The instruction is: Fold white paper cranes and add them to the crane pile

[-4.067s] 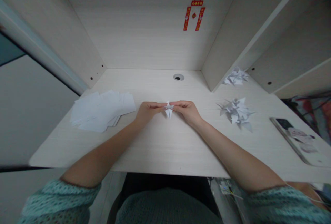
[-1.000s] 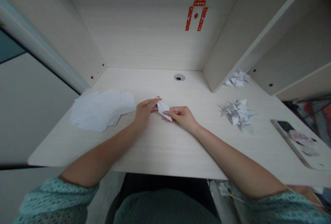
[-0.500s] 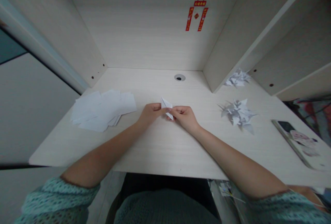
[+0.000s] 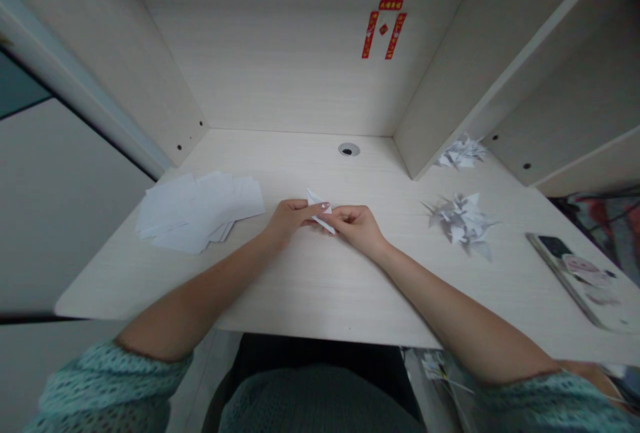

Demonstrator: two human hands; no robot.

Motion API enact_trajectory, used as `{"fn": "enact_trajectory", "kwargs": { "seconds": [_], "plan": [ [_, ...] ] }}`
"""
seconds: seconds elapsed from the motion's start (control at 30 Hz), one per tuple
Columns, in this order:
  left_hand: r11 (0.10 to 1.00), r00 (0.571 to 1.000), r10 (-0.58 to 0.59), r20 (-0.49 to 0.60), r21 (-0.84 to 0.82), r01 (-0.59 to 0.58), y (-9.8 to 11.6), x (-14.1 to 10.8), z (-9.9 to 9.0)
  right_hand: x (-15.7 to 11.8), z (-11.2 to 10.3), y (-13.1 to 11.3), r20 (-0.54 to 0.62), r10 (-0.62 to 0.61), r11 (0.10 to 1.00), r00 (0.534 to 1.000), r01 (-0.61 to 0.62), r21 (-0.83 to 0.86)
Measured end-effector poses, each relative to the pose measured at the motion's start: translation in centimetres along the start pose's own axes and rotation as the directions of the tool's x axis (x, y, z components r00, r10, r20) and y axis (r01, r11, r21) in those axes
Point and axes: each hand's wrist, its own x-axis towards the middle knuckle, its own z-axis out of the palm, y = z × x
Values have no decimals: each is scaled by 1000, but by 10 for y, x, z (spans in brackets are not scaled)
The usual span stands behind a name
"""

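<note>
Between my two hands is a small piece of folded white paper [image 4: 315, 197], its pointed upper corner showing above the fingers and another tip below. My left hand [image 4: 291, 220] pinches it from the left, the thumb lying across its face. My right hand [image 4: 356, 225] grips the right side between thumb and curled fingers. Both hands are over the middle of the desk, and the fingers hide much of the paper's folds.
Flat white paper sheets [image 4: 200, 210] lie overlapping at the left. Pointed folded paper pieces [image 4: 463, 223] are heaped at the right, with another heap [image 4: 463, 152] behind, beside the upright panel [image 4: 440, 93]. A phone [image 4: 580, 280] lies at the desk's right; a cable hole [image 4: 349, 149] is at the back.
My left thumb has moved up and right across the paper's face. The folded paper has tilted slightly and more of it is covered. My right hand has barely moved.
</note>
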Motion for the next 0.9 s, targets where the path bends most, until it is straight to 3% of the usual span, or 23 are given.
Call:
{"fn": "enact_trajectory", "kwargs": {
  "seconds": [0.17,0.47,0.67,0.9],
  "plan": [
    [995,998,-41,-45,-88,37,-1,2,-2,-1,1,-4,-7,7,1000,1000,-7,-1],
    [986,998,-62,-19,-156,59,0,1,-1,-2,0,-6,12,0,1000,1000,0,15],
    [984,993,-20,-115,-176,0,3,7,-9,-2,1,-3,28,24,1000,999,-25,18],
    [974,986,-81,-148,-221,47,6,5,-7,-2,1,-1,47,24,1000,999,-24,2]
  ]
}}
